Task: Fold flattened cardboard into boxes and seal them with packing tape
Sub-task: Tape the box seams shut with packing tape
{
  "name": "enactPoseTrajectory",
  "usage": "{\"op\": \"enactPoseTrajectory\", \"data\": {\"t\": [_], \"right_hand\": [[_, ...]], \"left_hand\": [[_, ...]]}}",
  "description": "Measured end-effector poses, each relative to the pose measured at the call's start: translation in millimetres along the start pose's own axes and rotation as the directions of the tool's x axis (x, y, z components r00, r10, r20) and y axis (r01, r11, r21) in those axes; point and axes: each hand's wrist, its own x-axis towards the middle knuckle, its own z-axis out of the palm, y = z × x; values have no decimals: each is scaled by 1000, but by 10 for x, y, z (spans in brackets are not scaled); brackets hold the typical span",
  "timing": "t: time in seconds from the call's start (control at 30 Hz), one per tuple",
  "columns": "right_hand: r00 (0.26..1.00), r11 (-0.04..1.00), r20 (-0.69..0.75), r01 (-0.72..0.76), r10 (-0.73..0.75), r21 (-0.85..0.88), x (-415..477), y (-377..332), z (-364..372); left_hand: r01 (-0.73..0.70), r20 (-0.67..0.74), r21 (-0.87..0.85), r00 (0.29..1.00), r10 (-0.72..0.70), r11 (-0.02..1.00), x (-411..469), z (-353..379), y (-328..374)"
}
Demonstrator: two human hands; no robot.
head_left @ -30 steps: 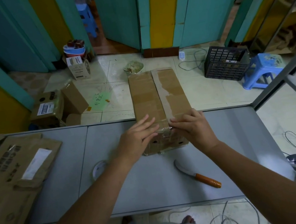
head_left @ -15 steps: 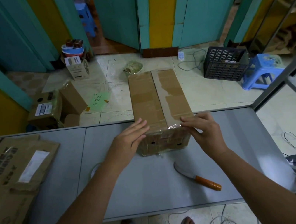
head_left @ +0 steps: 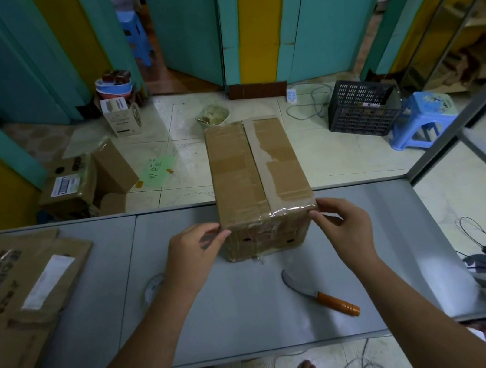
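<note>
A closed cardboard box stands on the grey table, its far end reaching past the table's back edge. Clear tape runs along its top seam and over the near top edge. My left hand pinches the near left top corner with its fingertips. My right hand pinches the near right top corner, thumb and fingers on the tape there. A clear tape roll lies flat on the table, partly hidden under my left forearm.
A knife with an orange handle lies on the table near my right forearm. Flattened cardboard sheets are stacked at the left. On the floor beyond are boxes, a black crate and a blue stool. Cables lie at the right.
Both hands slid apart along the box's near top edge, from the middle seam out to the two corners. The box stayed in place.
</note>
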Motion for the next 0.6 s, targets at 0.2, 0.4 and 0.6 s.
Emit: {"op": "enactPoseTrajectory", "data": {"t": [0.2, 0.4, 0.6], "right_hand": [[996, 996, -71, -62, 58, -67, -38, 36, 60], [999, 990, -44, 7, -13, -144, -9, 93, 102], [1000, 991, -9, 21, -22, -133, -33, 137, 16]], "left_hand": [[-42, 25, 122, 999, 39, 992, -30, 12, 7], [-39, 70, 155, 997, 29, 987, -2, 21, -4], [-37, 167, 87, 986, 22, 995, 64, -66, 4]]}}
